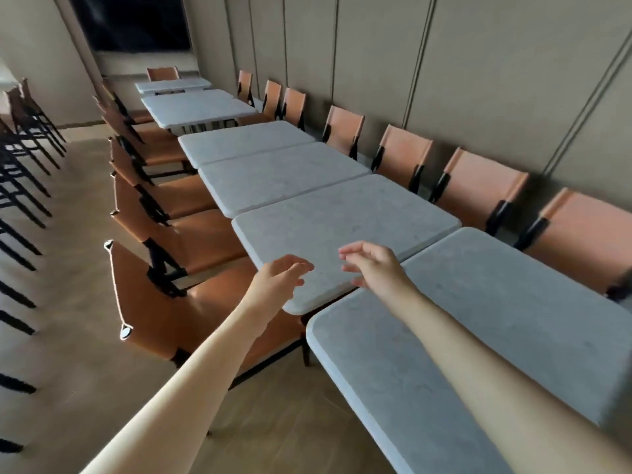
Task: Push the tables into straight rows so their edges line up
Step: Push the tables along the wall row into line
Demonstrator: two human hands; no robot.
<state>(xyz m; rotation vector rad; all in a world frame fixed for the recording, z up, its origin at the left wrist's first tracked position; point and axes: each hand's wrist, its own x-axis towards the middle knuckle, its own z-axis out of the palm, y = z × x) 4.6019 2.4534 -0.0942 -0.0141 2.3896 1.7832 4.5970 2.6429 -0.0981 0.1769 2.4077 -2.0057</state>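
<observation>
Both arms reach forward over a long row of grey stone-topped tables running away along a panelled wall [478,63]. The left hand [280,278] hovers at the near left corner of the second table [342,220], fingers loosely spread and holding nothing; whether it touches the top cannot be told. The right hand [372,265] hangs just beside it over the same table's near edge, fingers relaxed and apart, also empty. That table sits offset to the left of the nearest table [496,319], so their long edges do not line up, and a narrow gap shows between them. Farther tables [273,172] continue the row. Orange leather chairs [478,186] stand along the wall side, and more orange chairs [191,234] are tucked in on the left side over a wooden floor [68,302].
</observation>
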